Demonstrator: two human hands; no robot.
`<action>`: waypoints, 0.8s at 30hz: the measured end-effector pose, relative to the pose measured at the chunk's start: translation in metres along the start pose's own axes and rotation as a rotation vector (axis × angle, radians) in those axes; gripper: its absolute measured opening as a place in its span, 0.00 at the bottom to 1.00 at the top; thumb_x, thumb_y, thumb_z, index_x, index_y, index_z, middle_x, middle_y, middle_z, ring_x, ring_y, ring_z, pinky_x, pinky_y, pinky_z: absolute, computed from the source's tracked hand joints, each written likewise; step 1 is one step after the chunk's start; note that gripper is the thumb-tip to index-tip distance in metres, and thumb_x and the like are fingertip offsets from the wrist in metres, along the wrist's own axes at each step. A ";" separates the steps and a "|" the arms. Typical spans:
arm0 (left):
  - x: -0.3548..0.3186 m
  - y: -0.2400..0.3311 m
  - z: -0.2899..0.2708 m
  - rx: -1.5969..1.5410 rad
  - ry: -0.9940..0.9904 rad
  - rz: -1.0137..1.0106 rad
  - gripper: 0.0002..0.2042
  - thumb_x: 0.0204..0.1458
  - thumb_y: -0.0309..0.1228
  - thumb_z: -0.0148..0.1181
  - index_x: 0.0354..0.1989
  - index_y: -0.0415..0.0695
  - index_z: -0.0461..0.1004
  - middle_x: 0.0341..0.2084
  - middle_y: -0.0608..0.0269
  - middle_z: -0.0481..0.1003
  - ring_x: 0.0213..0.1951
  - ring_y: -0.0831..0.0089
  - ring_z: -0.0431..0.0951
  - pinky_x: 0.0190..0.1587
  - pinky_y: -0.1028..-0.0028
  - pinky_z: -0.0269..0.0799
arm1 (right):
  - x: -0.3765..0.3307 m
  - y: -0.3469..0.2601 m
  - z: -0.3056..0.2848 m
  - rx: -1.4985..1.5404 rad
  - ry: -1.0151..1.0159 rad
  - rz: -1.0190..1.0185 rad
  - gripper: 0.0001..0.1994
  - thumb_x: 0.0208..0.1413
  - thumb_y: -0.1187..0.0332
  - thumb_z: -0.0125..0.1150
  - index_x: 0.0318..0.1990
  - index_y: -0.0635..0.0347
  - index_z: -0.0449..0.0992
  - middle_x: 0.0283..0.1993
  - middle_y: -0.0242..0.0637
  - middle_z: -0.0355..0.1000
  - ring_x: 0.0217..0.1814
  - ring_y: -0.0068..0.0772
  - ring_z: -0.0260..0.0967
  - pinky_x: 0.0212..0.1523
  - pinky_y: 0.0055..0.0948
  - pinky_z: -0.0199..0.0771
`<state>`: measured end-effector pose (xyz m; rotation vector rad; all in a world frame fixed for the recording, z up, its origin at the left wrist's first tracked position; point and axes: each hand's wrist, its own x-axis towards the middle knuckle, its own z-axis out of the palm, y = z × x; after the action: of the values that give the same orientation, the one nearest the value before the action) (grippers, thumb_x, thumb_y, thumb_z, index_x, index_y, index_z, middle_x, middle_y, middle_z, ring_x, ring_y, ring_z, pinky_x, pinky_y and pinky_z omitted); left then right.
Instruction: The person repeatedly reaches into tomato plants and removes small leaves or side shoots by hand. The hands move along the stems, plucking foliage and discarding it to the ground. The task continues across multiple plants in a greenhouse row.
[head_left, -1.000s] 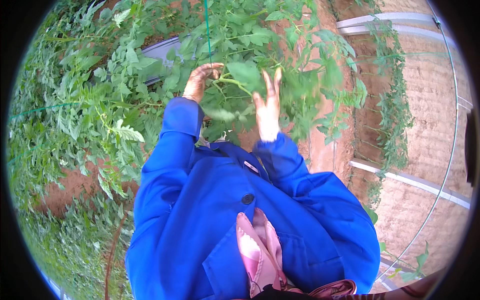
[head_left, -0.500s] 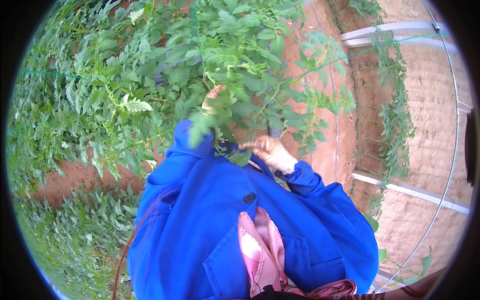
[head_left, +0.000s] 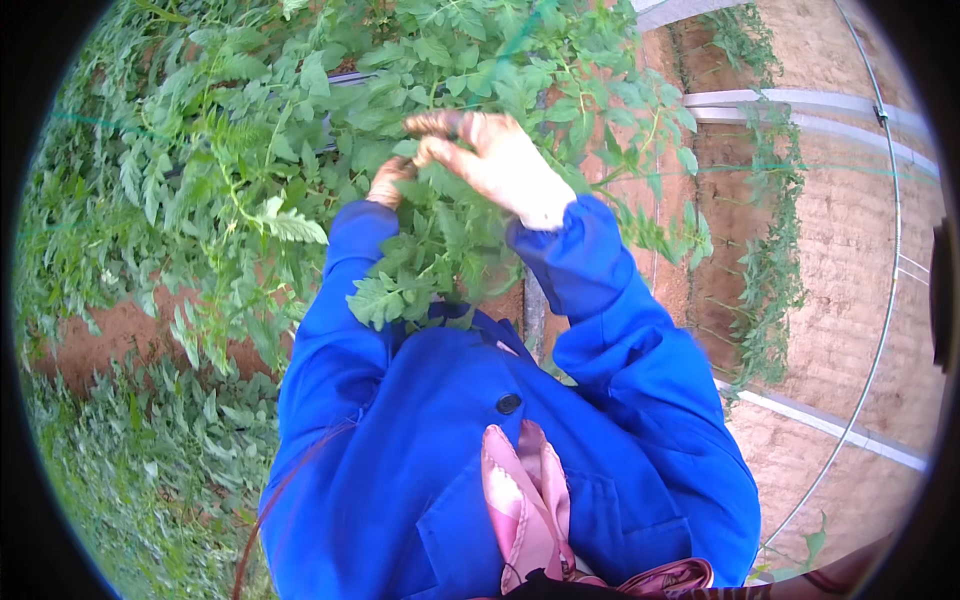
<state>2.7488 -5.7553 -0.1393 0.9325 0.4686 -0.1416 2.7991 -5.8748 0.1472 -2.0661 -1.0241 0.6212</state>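
Fingers [head_left: 440, 125] amid leafy plant [head_left: 430, 250]

Right hand [head_left: 497, 160]: raised in front of the chest, fingers curled into the top of the leafy plant [head_left: 440, 230].
Left hand [head_left: 388, 182]: just left of the right hand, mostly hidden among the leaves.
Clothing: blue coat [head_left: 420, 450] with a dark button [head_left: 508, 403]; pink cloth [head_left: 522, 500] near the lower edge.
Far right: reddish soil [head_left: 850, 240], pale metal rails [head_left: 800, 110].
Left: dense green foliage [head_left: 150, 200].
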 end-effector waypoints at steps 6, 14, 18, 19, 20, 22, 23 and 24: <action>0.052 0.001 0.019 0.755 -0.083 -0.137 0.22 0.40 0.39 0.63 0.42 0.39 0.70 0.38 0.54 0.74 0.39 0.61 0.73 0.42 0.68 0.67 | -0.034 0.017 -0.014 0.036 -0.122 0.022 0.13 0.53 0.70 0.48 0.46 0.57 0.72 0.32 0.31 0.74 0.43 0.30 0.69 0.52 0.29 0.62; 0.056 -0.033 0.057 1.277 0.032 -0.022 0.15 0.47 0.40 0.50 0.38 0.42 0.69 0.38 0.48 0.72 0.44 0.55 0.71 0.46 0.63 0.66 | -0.032 0.031 -0.022 -0.062 -0.115 -0.117 0.10 0.53 0.69 0.50 0.42 0.56 0.72 0.35 0.32 0.73 0.42 0.34 0.69 0.57 0.37 0.58; 0.053 -0.033 0.061 1.315 0.011 -0.021 0.21 0.42 0.46 0.56 0.41 0.44 0.70 0.37 0.52 0.73 0.41 0.55 0.72 0.44 0.62 0.67 | -0.028 0.058 -0.019 -0.100 -0.179 -0.144 0.10 0.51 0.71 0.52 0.41 0.57 0.72 0.36 0.33 0.72 0.42 0.35 0.69 0.56 0.37 0.58; 0.059 -0.030 0.066 1.431 -0.095 -0.189 0.20 0.45 0.47 0.53 0.40 0.44 0.72 0.40 0.51 0.72 0.44 0.56 0.72 0.44 0.63 0.67 | -0.028 0.058 -0.018 -0.109 -0.168 -0.140 0.10 0.51 0.71 0.52 0.41 0.57 0.72 0.36 0.33 0.72 0.43 0.35 0.69 0.56 0.37 0.58; 0.064 -0.038 0.065 1.378 -0.057 -0.138 0.21 0.45 0.47 0.53 0.39 0.43 0.72 0.40 0.50 0.72 0.44 0.56 0.71 0.45 0.63 0.67 | -0.027 0.054 -0.017 -0.115 -0.164 -0.144 0.09 0.51 0.71 0.52 0.41 0.57 0.72 0.36 0.33 0.72 0.43 0.34 0.69 0.56 0.37 0.58; 0.072 -0.062 0.061 1.268 0.030 -0.032 0.22 0.45 0.48 0.52 0.39 0.42 0.71 0.41 0.49 0.72 0.45 0.56 0.71 0.46 0.63 0.66 | -0.024 0.051 -0.014 -0.117 -0.156 -0.163 0.10 0.51 0.71 0.52 0.41 0.57 0.72 0.37 0.33 0.73 0.44 0.34 0.69 0.57 0.37 0.58; 0.062 -0.053 0.073 1.332 0.091 0.102 0.21 0.48 0.47 0.48 0.40 0.41 0.70 0.39 0.45 0.72 0.43 0.55 0.72 0.45 0.62 0.67 | -0.030 0.053 -0.015 -0.113 -0.137 -0.155 0.10 0.51 0.71 0.52 0.41 0.57 0.72 0.38 0.33 0.73 0.44 0.34 0.69 0.57 0.37 0.57; 0.062 -0.050 0.074 1.357 0.050 0.047 0.20 0.48 0.46 0.47 0.40 0.41 0.70 0.38 0.45 0.72 0.42 0.55 0.73 0.44 0.61 0.67 | -0.032 0.052 -0.015 -0.111 -0.121 -0.159 0.10 0.51 0.71 0.52 0.42 0.56 0.72 0.39 0.32 0.73 0.44 0.33 0.69 0.57 0.38 0.57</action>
<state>2.8119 -5.8391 -0.1668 2.2754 0.3612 -0.4166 2.8155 -5.9279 0.1182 -2.0370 -1.3046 0.6255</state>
